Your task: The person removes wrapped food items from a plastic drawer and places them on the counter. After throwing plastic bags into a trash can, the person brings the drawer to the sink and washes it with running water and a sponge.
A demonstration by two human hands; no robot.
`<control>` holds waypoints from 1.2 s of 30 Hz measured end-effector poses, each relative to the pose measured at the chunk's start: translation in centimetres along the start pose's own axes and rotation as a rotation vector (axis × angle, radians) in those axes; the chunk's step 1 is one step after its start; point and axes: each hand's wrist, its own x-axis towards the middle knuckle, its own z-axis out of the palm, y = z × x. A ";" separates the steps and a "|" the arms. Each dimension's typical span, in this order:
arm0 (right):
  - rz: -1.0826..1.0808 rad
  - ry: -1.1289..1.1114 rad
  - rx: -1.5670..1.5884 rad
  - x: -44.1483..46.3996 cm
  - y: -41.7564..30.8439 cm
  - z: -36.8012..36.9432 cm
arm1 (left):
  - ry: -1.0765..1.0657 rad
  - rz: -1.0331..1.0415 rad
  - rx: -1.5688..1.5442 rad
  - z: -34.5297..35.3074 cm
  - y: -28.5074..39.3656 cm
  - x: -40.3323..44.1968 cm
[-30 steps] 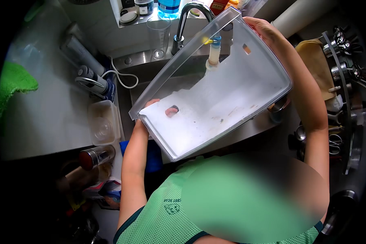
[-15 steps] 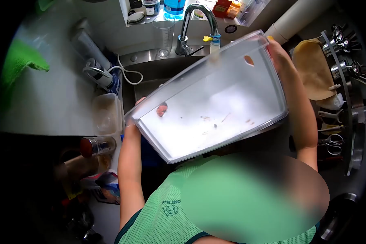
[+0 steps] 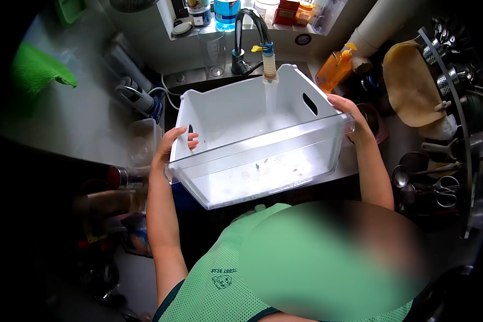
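A white freezer drawer (image 3: pixel 225 115) with a clear plastic front (image 3: pixel 241 180) is held over the sink area. Its open top faces up and away from me, tilted a little. Dark specks and bits lie on the bright bottom seen through the clear front. My left hand (image 3: pixel 173 144) grips the left wall, with fingers poking through the oval handle slot. My right hand (image 3: pixel 349 114) is closed on the right rim near the clear front's corner; its fingertips are partly hidden. The faucet (image 3: pixel 252 32) hangs over the drawer's back, and a pale streak shows below its spout.
An orange pump bottle (image 3: pixel 333 71) stands right of the sink. A clear measuring cup (image 3: pixel 213 53) is behind it at the left. A clear plastic tub (image 3: pixel 145 142) and a green cloth (image 3: pixel 37 72) lie left. Utensils and scissors (image 3: pixel 446 190) hang at the right.
The drawer has come down and levelled from a steep tilt, so its inside and back wall now show under the faucet. My right hand has lowered, and my left hand's fingers have come into view.
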 end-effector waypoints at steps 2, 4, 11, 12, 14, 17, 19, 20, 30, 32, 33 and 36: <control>0.011 0.006 -0.025 0.2 1.0 -0.6 | 0.033 0.048 0.041 0.8 0.5 -0.9; 0.023 0.014 -0.052 0.4 1.8 -1.1 | 0.050 0.072 0.064 1.6 1.0 -1.7; 0.064 0.038 -0.089 1.0 3.7 -2.0 | 0.105 0.180 0.086 2.9 0.3 -2.5; 0.064 0.038 -0.087 1.1 3.9 -2.1 | 0.115 0.202 0.090 3.0 0.1 -2.6; 0.065 0.039 -0.075 1.2 4.5 -2.4 | 0.129 0.214 0.111 3.4 0.1 -2.7; 0.099 0.044 -0.126 2.4 6.1 -3.8 | 0.148 0.239 0.145 3.9 0.2 -2.8; 0.134 0.023 -0.220 2.4 5.9 -3.8 | 0.156 0.250 0.160 4.2 0.5 -3.0; 0.113 0.051 -0.154 2.3 6.0 -3.5 | 0.158 0.257 0.166 4.4 0.7 -3.2; 0.050 0.014 -0.344 2.3 4.6 -2.4 | 0.118 0.221 0.105 3.2 0.4 -2.5; 0.030 -0.003 -0.353 1.8 3.9 -1.9 | 0.095 0.196 0.066 2.2 -0.1 -1.6; 0.008 -0.018 -0.360 1.4 3.4 -1.6 | 0.070 0.171 0.030 1.8 -0.2 -1.3; 0.002 -0.014 -0.387 -1.1 0.7 0.2 | 0.031 0.138 0.010 1.5 0.0 -0.5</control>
